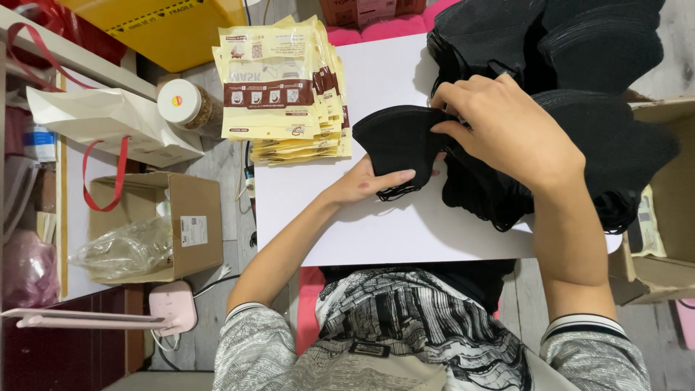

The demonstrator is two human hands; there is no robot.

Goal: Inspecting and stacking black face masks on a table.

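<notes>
A black face mask (pixel 397 137) lies on the white board (pixel 376 224) in front of me. My left hand (pixel 369 182) grips its lower edge, thumb on top. My right hand (pixel 507 123) pinches the mask's right side where it meets a big heap of black masks (pixel 579 80) spread over the right half of the board. A stack of cream and brown flat pouches (pixel 279 87) stands at the board's far left corner.
A cardboard box (pixel 195 224) with a clear plastic bag sits on the floor at left. Behind it are a white paper bag with red handles (pixel 108 119) and a jar with a white lid (pixel 181 101). Another cardboard box (pixel 666 217) stands at right.
</notes>
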